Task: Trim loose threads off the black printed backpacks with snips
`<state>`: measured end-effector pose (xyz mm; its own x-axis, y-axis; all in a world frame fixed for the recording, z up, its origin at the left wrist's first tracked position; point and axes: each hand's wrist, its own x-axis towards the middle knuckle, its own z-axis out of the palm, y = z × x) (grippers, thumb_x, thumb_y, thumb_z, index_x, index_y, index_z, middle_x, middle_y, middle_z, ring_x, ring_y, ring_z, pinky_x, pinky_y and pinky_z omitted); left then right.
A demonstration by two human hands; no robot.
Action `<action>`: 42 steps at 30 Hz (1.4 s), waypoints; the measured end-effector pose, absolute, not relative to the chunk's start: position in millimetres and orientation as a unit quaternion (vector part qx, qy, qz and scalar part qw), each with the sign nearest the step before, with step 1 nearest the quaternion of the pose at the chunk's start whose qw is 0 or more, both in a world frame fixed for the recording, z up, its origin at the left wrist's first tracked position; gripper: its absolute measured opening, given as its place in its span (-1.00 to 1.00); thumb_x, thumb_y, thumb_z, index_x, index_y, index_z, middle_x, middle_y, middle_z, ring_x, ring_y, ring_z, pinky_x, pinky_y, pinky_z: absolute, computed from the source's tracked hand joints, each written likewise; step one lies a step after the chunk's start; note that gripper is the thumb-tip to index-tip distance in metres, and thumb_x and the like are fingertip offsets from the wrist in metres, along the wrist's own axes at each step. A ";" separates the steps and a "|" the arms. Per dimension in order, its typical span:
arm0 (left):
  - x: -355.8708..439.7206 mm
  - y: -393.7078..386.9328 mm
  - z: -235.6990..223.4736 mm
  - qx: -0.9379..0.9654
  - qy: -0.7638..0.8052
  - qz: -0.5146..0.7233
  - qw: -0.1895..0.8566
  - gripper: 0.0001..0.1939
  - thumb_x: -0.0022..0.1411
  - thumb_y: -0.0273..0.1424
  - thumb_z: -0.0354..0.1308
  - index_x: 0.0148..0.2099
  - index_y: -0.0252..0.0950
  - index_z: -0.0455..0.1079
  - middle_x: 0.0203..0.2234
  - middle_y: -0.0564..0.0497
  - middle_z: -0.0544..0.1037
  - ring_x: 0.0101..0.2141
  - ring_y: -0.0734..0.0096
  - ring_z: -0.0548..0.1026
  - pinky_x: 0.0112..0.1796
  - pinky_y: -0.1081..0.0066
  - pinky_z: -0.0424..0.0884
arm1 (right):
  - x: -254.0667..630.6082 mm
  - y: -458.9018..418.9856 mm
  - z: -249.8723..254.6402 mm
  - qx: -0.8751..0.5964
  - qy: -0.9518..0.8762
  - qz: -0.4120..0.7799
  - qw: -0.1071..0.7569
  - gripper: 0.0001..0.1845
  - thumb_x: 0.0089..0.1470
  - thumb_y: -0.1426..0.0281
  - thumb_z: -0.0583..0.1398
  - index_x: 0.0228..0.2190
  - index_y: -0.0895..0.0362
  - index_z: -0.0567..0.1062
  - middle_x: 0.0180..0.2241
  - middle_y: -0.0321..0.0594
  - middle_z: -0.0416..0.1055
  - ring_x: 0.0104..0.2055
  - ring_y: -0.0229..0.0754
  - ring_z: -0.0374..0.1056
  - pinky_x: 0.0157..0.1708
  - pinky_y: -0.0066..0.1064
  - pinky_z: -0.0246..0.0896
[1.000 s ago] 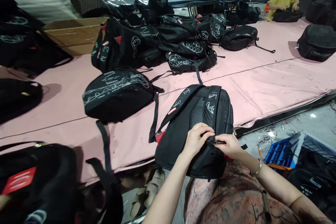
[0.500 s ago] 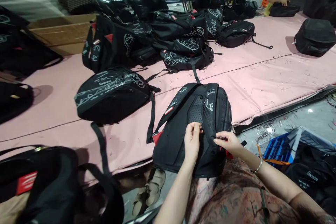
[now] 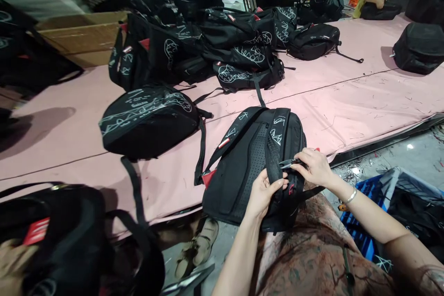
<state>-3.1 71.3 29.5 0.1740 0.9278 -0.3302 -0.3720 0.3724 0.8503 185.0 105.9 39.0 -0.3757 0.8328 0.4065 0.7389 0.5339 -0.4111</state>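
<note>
"What's changed since half a second ago?"
"The left hand [image 3: 262, 190] has left the back panel [image 3: 254, 155]; its fingers now pinch the strap [image 3: 273, 159]. The right hand [image 3: 315, 167], fingers curled around the snips [image 3: 287, 164], sits higher, blades parted."
"And the backpack [image 3: 231, 182]?"
"Black, with white scribbles on its straps and a red tab [image 3: 208, 178], resting over the surface [image 3: 350, 101]'s near edge."

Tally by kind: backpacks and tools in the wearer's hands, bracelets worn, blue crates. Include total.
Backpack, strap in left hand: 1
Snips in right hand: 1
Bracelet: 1
Blue crate: 1
Total: 4
</note>
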 end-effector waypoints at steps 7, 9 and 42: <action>-3.4 69.0 27.3 0.321 0.450 0.458 0.696 -0.67 -0.13 -0.47 0.34 -0.27 -0.38 0.35 -0.39 0.00 0.55 -0.47 0.48 0.51 -0.41 0.50 0.44 | 190.5 125.4 53.1 -0.356 -0.911 0.014 0.210 -0.61 0.16 0.14 0.00 -0.37 0.17 0.44 -0.49 -0.22 0.31 -0.42 -0.22 0.18 -0.44 -0.40 -0.02; -3.9 68.5 27.5 0.319 0.452 0.455 0.698 -0.68 -0.14 -0.47 0.34 -0.28 -0.38 0.36 -0.39 0.00 0.55 -0.47 0.49 0.51 -0.42 0.50 0.44 | 191.7 130.8 54.4 -0.338 -0.917 0.037 0.207 -0.62 0.15 0.14 0.01 -0.37 0.17 0.44 -0.48 -0.22 0.31 -0.42 -0.23 0.18 -0.42 -0.41 -0.02; 1.9 73.4 43.5 0.350 0.442 0.467 0.681 -0.70 -0.12 -0.46 0.32 -0.30 -0.37 0.33 -0.45 0.02 0.53 -0.51 0.49 0.48 -0.46 0.50 0.41 | 195.4 100.9 34.6 -0.453 -0.795 0.224 0.334 -0.69 0.12 0.20 0.08 -0.36 0.17 0.48 -0.47 -0.18 0.41 -0.46 -0.26 0.29 -0.44 -0.47 0.15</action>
